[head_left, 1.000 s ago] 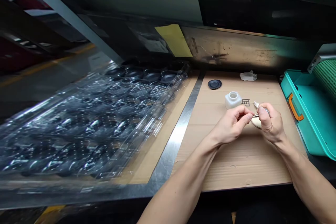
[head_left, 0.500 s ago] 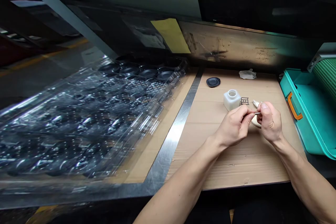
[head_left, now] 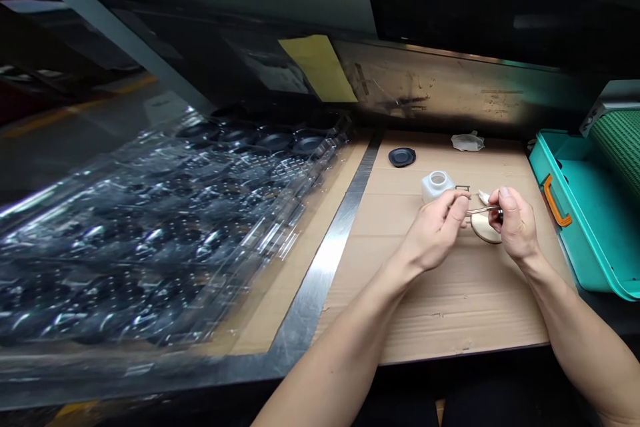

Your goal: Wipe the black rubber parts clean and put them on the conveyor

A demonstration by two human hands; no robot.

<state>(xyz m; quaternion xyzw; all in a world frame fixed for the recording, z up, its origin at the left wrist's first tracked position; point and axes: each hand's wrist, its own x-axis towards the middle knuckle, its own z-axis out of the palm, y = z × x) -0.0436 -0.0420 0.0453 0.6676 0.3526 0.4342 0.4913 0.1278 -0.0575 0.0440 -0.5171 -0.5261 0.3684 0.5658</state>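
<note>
My right hand (head_left: 515,223) is closed around slim metal tweezers (head_left: 480,211), whose tip points left. The fingers of my left hand (head_left: 437,230) pinch together at that tip; what they hold is hidden. Below the tweezers lies a round cream pad (head_left: 485,229), partly covered by my right hand. Just behind my left hand is an open white square bottle (head_left: 437,185). A small dark frame-like part (head_left: 463,187) shows beside it, its lower portion covered by my left fingers. A small white scrap (head_left: 483,197) lies near my right fingertips.
A black round part (head_left: 402,157) and a crumpled translucent piece (head_left: 468,141) lie on the cardboard (head_left: 400,293) toward the back. On the left are clear plastic trays (head_left: 150,213) of black round parts. A teal bin (head_left: 590,247) with an orange handle stands right.
My hands have moved slightly apart, the left one going left, so more of the tweezers and the cream pad shows. My left hand now covers part of the dark frame.
</note>
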